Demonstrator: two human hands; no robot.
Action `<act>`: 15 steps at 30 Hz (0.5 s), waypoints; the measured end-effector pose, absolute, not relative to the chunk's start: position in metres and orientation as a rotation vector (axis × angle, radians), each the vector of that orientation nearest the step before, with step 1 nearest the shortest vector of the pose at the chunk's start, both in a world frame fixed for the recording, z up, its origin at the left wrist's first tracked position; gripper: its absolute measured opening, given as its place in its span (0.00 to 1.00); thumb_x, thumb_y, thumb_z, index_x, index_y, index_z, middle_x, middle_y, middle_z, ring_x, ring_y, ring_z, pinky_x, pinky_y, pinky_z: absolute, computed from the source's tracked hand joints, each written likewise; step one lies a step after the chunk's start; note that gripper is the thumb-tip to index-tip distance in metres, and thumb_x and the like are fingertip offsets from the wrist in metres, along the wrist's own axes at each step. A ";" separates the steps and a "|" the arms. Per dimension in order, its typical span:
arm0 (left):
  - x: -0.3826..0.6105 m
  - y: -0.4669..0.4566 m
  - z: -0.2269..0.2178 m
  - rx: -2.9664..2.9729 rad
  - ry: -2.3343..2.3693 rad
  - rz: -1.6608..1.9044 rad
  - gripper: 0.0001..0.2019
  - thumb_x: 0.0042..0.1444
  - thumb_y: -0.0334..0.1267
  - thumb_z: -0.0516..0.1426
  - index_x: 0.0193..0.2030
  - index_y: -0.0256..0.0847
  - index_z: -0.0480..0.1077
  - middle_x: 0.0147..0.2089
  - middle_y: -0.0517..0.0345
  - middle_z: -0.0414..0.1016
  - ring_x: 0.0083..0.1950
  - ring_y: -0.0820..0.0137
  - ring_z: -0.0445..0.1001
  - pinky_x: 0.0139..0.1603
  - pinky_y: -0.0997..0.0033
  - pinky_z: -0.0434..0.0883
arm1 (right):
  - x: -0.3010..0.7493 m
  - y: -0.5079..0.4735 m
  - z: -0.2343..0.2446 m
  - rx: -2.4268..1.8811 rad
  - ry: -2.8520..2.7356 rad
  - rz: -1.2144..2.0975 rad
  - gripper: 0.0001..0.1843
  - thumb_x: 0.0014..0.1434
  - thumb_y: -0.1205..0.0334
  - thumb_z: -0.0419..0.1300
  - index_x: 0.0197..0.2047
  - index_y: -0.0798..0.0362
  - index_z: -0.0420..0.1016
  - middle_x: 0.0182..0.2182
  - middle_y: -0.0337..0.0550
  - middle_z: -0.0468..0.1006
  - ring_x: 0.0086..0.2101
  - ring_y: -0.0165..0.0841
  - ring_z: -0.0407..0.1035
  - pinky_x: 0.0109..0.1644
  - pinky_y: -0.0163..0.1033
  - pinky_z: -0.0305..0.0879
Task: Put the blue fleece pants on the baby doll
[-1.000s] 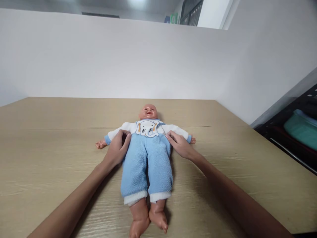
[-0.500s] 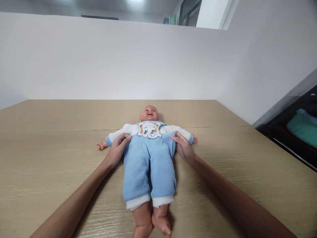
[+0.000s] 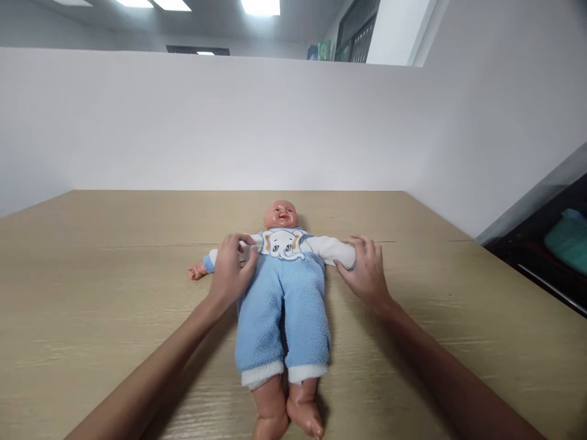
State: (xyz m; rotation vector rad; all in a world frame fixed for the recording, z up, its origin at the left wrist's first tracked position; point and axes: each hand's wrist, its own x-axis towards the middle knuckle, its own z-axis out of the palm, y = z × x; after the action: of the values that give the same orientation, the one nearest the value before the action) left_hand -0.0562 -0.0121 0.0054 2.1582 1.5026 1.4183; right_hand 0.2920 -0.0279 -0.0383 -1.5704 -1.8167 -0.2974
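A baby doll [image 3: 283,287] lies on its back on the table, head away from me, bare feet toward me. It wears fluffy light-blue trousers [image 3: 261,324] with white cuffs and a white top [image 3: 328,249] bearing an elephant face. My left hand [image 3: 233,266] is curved over the doll's arm on the left, thumb and fingers apart, beside the chest. On the other side, my right hand [image 3: 367,269] is wrapped round the lower end of the doll's white sleeve, hiding the cuff and the doll's hand.
The wooden table [image 3: 137,305] has a thin seam across it beyond the doll's arms. A white partition [image 3: 229,122] rises at the back. To the right, past the table edge, is a dark surface with a green item [image 3: 568,241] on it.
Both hands have let go of the trousers' waistband. My right hand has moved right onto the doll's sleeve; my left has lifted over the other arm. The view has tilted up slightly.
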 end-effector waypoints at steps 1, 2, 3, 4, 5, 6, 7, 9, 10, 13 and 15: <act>-0.045 -0.011 0.013 2.232 1.441 1.392 0.06 0.71 0.42 0.57 0.51 0.45 0.70 0.51 0.52 0.75 0.49 0.59 0.72 0.54 0.56 0.69 | 0.301 -0.025 -0.039 -1.567 -1.846 -0.313 0.31 0.63 0.51 0.69 0.65 0.50 0.71 0.66 0.59 0.71 0.63 0.58 0.64 0.68 0.60 0.59; -0.033 -0.009 0.020 2.307 1.369 1.354 0.07 0.72 0.42 0.56 0.51 0.45 0.70 0.52 0.51 0.75 0.52 0.57 0.72 0.57 0.55 0.69 | 0.308 -0.023 -0.040 -1.564 -1.884 -0.313 0.35 0.61 0.47 0.70 0.67 0.50 0.71 0.67 0.59 0.71 0.63 0.58 0.65 0.67 0.60 0.60; -0.019 -0.006 0.027 2.401 1.295 1.278 0.08 0.72 0.43 0.56 0.52 0.45 0.70 0.54 0.50 0.75 0.57 0.56 0.72 0.60 0.54 0.69 | 0.314 -0.021 -0.042 -1.566 -1.924 -0.301 0.37 0.60 0.44 0.71 0.68 0.49 0.71 0.66 0.59 0.72 0.61 0.58 0.66 0.66 0.59 0.61; -0.004 -0.003 0.032 2.508 1.221 1.171 0.10 0.72 0.46 0.57 0.54 0.46 0.71 0.57 0.48 0.75 0.61 0.54 0.71 0.63 0.52 0.67 | 0.319 -0.019 -0.044 -1.571 -1.959 -0.282 0.38 0.60 0.42 0.71 0.67 0.49 0.72 0.63 0.58 0.75 0.59 0.57 0.68 0.64 0.58 0.62; 0.011 0.002 0.037 2.606 1.167 1.071 0.13 0.71 0.49 0.58 0.55 0.46 0.71 0.60 0.47 0.74 0.64 0.52 0.69 0.66 0.50 0.66 | 0.322 -0.018 -0.046 -1.576 -1.988 -0.265 0.36 0.60 0.41 0.70 0.66 0.49 0.73 0.60 0.57 0.78 0.57 0.56 0.70 0.63 0.58 0.63; 0.026 0.008 0.040 2.694 1.119 0.963 0.18 0.69 0.53 0.60 0.58 0.45 0.71 0.62 0.46 0.73 0.65 0.50 0.68 0.68 0.48 0.65 | 0.324 -0.017 -0.046 -1.576 -2.012 -0.255 0.33 0.60 0.42 0.70 0.63 0.49 0.75 0.56 0.56 0.81 0.54 0.55 0.72 0.62 0.58 0.63; 0.039 0.015 0.041 2.766 1.071 0.866 0.23 0.67 0.56 0.61 0.60 0.45 0.71 0.64 0.45 0.72 0.66 0.49 0.68 0.69 0.47 0.64 | 0.325 -0.017 -0.046 -1.571 -2.027 -0.258 0.30 0.61 0.43 0.70 0.60 0.49 0.76 0.53 0.54 0.83 0.53 0.54 0.73 0.63 0.58 0.63; 0.061 0.030 0.041 2.863 1.004 0.656 0.32 0.63 0.63 0.63 0.64 0.42 0.69 0.65 0.43 0.72 0.65 0.48 0.69 0.69 0.47 0.63 | 0.324 -0.019 -0.040 -1.553 -2.021 -0.301 0.25 0.60 0.45 0.71 0.55 0.49 0.78 0.48 0.52 0.85 0.50 0.53 0.75 0.66 0.61 0.60; 0.069 0.036 0.040 2.891 0.983 0.554 0.36 0.60 0.64 0.65 0.65 0.41 0.68 0.65 0.42 0.73 0.64 0.48 0.69 0.68 0.47 0.64 | 0.322 -0.021 -0.034 -1.544 -1.997 -0.323 0.23 0.59 0.46 0.71 0.52 0.49 0.79 0.46 0.51 0.85 0.50 0.54 0.75 0.67 0.63 0.60; 0.080 0.050 0.034 2.923 0.965 0.374 0.43 0.51 0.64 0.70 0.66 0.39 0.68 0.64 0.40 0.74 0.63 0.46 0.70 0.65 0.46 0.66 | 0.310 -0.032 -0.014 -1.498 -1.840 -0.271 0.25 0.56 0.42 0.75 0.49 0.49 0.80 0.42 0.50 0.85 0.46 0.53 0.77 0.61 0.61 0.67; 0.081 0.053 0.030 2.913 0.973 0.410 0.40 0.51 0.61 0.70 0.64 0.39 0.70 0.61 0.40 0.76 0.61 0.45 0.70 0.63 0.47 0.67 | 0.299 -0.041 -0.002 -1.415 -1.722 -0.125 0.29 0.55 0.41 0.76 0.53 0.47 0.79 0.46 0.50 0.85 0.46 0.51 0.79 0.57 0.58 0.73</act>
State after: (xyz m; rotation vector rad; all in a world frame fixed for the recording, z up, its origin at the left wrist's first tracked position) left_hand 0.0807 0.0526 0.0296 2.9128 0.9729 0.4102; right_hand 0.2988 -0.0408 -0.0021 -1.4154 -1.7221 -0.1248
